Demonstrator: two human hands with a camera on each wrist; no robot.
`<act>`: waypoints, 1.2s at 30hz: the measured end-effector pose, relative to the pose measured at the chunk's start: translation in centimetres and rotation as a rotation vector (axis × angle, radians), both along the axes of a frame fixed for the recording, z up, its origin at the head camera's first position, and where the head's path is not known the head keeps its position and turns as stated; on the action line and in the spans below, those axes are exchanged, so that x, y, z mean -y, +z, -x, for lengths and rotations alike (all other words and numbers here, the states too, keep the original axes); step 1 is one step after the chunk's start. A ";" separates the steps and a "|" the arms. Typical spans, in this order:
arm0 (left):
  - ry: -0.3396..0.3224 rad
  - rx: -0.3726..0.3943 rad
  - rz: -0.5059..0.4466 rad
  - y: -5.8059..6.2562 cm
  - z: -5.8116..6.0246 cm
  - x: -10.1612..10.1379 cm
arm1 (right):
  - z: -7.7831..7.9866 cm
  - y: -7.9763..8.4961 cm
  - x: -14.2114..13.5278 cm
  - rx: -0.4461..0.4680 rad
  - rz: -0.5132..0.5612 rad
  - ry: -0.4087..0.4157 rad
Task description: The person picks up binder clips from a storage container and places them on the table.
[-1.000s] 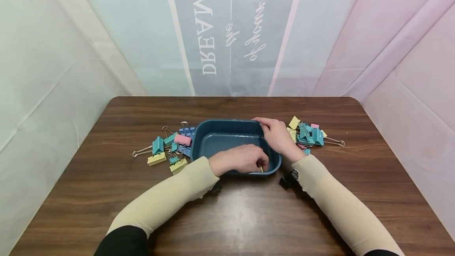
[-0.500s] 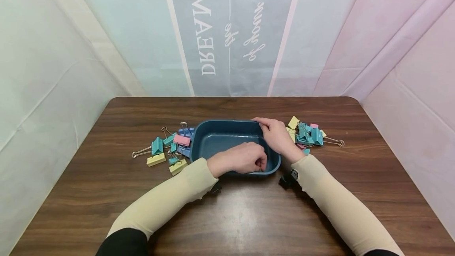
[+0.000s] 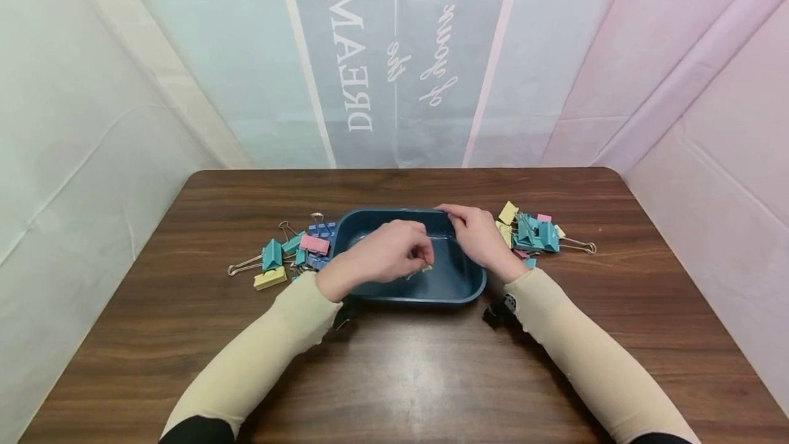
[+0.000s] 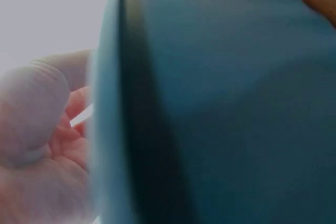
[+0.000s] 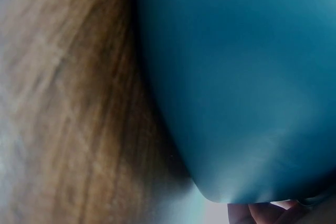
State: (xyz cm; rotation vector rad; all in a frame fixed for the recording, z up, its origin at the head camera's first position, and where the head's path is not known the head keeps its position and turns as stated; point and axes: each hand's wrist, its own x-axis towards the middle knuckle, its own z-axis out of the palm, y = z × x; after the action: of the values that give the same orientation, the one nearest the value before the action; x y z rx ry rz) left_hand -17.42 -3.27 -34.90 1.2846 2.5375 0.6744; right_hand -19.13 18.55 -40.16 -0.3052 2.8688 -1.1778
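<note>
A dark blue plastic basin sits at the middle of the table. Over its inside, my left hand pinches a small yellow binder clip, mostly hidden by the fingers. In the left wrist view the basin's wall covers part of that hand. My right hand grips the basin's right rim, thumb and fingers at the back right corner. The right wrist view is filled by the basin's outer side, with fingertips at the bottom edge.
Left of the basin lies a heap of binder clips: teal, pink, blue and yellow. A second heap, with teal clips and yellow ones, lies just right of my right hand. The wooden table meets curtains behind.
My left hand has risen from the basin's front right corner and moved left with the yellow clip. Its forearm now covers a yellow clip of the left heap. My right hand stays put.
</note>
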 end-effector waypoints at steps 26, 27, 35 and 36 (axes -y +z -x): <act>0.433 -0.040 -0.018 0.1 -0.4 19.0 | 0.0 0.2 0.0 0.006 0.025 0.007; 0.429 -0.038 -0.013 -0.1 -0.4 19.1 | 0.0 0.1 0.0 0.007 0.024 0.010; 0.433 0.014 0.001 -1.3 -0.3 19.4 | 0.3 0.2 0.0 0.013 0.024 0.024; 0.428 0.019 0.000 -1.4 -0.3 19.4 | 0.4 0.2 0.0 0.014 0.025 0.024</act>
State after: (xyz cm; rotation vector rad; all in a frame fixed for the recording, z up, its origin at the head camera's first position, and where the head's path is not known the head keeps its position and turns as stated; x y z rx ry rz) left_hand -17.14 -22.63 -36.29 0.7279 2.8206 0.7586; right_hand -19.49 18.59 -39.98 -0.3302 2.8326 -1.2070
